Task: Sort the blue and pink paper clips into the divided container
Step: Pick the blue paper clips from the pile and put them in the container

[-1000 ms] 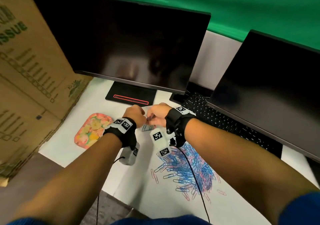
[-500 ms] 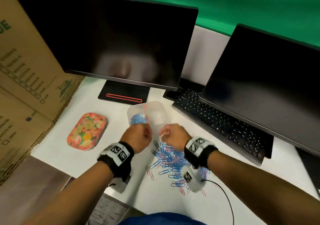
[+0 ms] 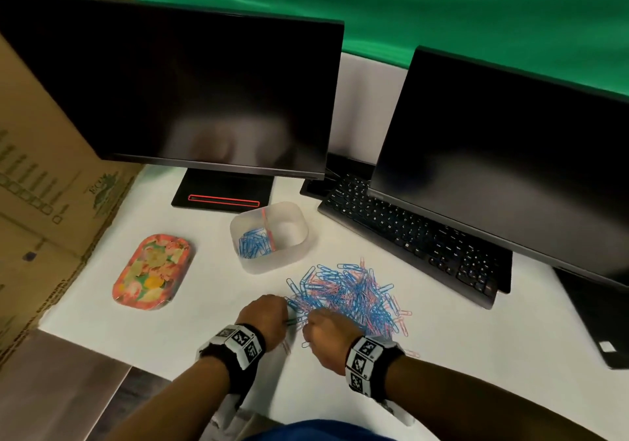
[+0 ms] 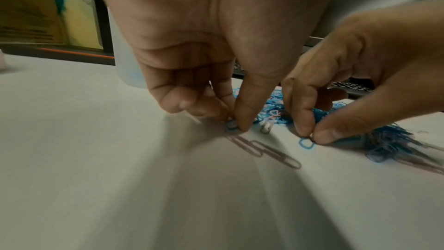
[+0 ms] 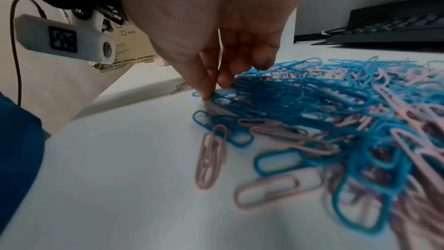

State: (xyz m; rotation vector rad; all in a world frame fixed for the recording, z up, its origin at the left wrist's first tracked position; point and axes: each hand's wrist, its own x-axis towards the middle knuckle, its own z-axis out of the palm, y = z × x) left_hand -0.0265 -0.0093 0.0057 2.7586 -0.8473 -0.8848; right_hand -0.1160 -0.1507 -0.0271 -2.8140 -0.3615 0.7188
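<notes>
Pinching blue clips, left grip [image 4: 230, 113] and right grip [image 4: 312, 130] work the pile [image 3: 347, 294] on white desk [image 3: 136, 331].

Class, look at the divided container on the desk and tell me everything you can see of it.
The divided container is a small translucent, frosted plastic tub with rounded corners and upright walls, open at the top. A thin pink-red divider splits it into two compartments. The left compartment holds a heap of blue paper clips; the right looks empty. It stands upright on the white desk surface, in front of the left monitor's stand, beyond the mixed pile of blue and pink clips. Neither hand touches it.
</notes>
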